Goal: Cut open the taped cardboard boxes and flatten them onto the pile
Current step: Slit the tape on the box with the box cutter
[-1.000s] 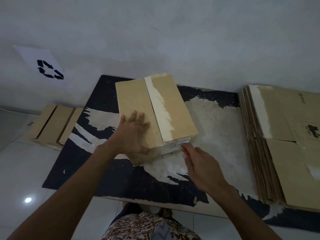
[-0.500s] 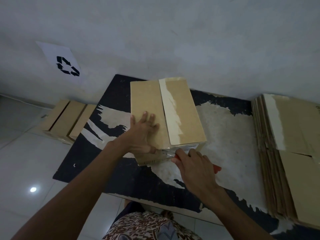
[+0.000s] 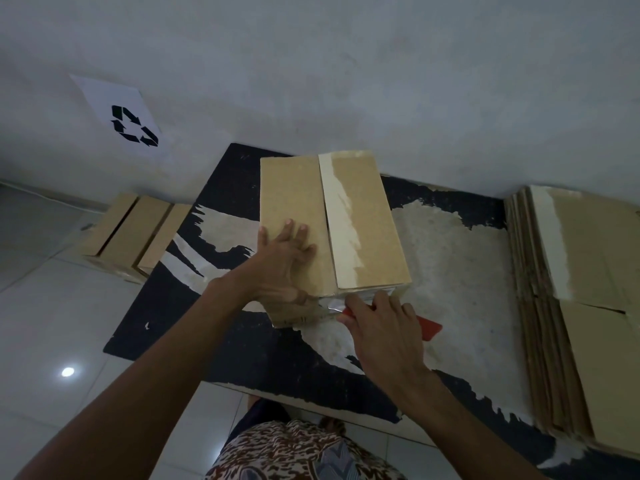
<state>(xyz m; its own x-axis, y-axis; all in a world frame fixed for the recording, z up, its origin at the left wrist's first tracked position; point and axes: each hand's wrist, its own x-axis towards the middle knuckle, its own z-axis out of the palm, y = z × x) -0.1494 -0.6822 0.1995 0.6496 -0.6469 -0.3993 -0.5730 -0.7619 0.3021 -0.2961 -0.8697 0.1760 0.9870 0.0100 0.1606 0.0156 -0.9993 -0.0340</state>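
A closed cardboard box (image 3: 332,223) stands on a worn black board (image 3: 221,334) that lies on the tiled floor (image 3: 48,327) against a pale wall (image 3: 346,71). A strip of pale tape (image 3: 337,216) runs lengthwise along the seam of the box's top. The left hand (image 3: 282,261) lies flat on the top of the box, left of the tape, its fingers straight and spread, pressing down near the front edge. The right hand (image 3: 381,327) is curled round a red-handled cutter (image 3: 427,329); the metal tip sits against the box's near face, just below the top edge and close to the left thumb. To the right, a pile (image 3: 581,306) of flattened boxes rests on the board, its edges fanned toward the box but well apart from it. On the floor to the left sit more boxes (image 3: 135,230), close to the board's corner. A white sheet with a black recycling sign (image 3: 133,126) hangs on the wall above them. At the bottom, patterned cloth (image 3: 298,452) on the person shows.
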